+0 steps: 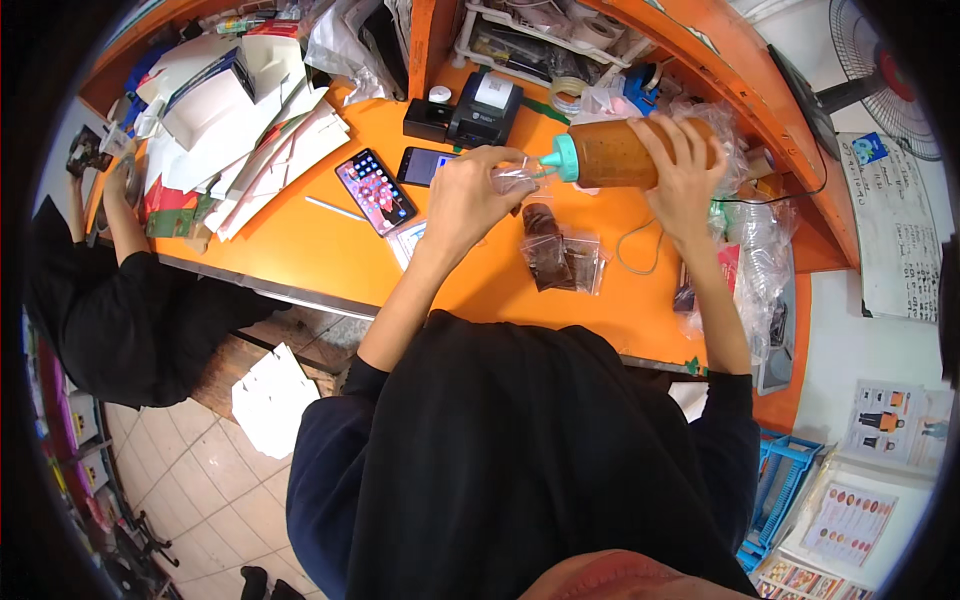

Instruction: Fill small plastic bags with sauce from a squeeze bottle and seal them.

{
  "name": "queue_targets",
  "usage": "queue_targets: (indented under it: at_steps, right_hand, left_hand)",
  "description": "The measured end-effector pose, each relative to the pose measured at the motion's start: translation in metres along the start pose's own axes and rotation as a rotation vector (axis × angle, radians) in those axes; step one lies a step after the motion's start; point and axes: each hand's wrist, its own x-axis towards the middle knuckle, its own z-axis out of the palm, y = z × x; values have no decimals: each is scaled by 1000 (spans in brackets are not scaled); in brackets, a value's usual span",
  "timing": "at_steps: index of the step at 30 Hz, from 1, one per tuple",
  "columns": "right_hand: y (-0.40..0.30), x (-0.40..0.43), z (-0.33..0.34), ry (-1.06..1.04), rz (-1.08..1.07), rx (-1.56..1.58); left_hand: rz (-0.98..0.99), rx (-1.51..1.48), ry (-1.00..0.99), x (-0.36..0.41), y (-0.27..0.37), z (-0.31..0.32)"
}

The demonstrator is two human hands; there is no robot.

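Observation:
My right hand grips a squeeze bottle of brown sauce, tipped onto its side with the turquoise nozzle pointing left. Between the fingers of my left hand is a small clear plastic bag, its opening around or right beside the nozzle tip; which one I cannot tell. Below the two hands, small clear zip bags filled with something dark brown lie on the orange table. A thin loop of cord or rubber band rests to their right.
Two smartphones and a black label printer sit beyond my left hand. Flattened cardboard boxes pile up at the left, near another person's arm. Clear plastic cups or lids crowd the right edge.

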Motion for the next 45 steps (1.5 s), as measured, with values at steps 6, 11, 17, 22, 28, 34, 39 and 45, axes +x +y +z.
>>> queue_targets:
  at_steps: [6, 11, 17, 22, 28, 34, 39, 45]
  right_hand:
    - [-52, -30, 90, -116, 389, 617]
    - [-92, -19, 178, 110, 776, 1277]
    - [-108, -16, 195, 449, 865, 1281]
    - [-142, -21, 91, 488, 654, 1258]
    - [-124, -16, 10, 257, 758, 1427]
    - [-113, -34, 12, 152, 758, 1740]
    - [-111, -38, 10, 40, 880, 1836]
    - [-112, -45, 20, 54, 806, 1836]
  left_hand:
    - [-172, -1, 38, 4, 24, -28]
    - [-107, -55, 55, 8, 49, -47]
    - [-95, -66, 29, 3, 39, -39]
    - [-144, -115, -3, -2, 29, -35]
    - [-390, -518, -172, -1, 31, -34]
    - [-269, -392, -113, -12, 35, -13]
    - [-158, -268, -58, -19, 34, -1]
    - [-84, -219, -113, -22, 39, 10]
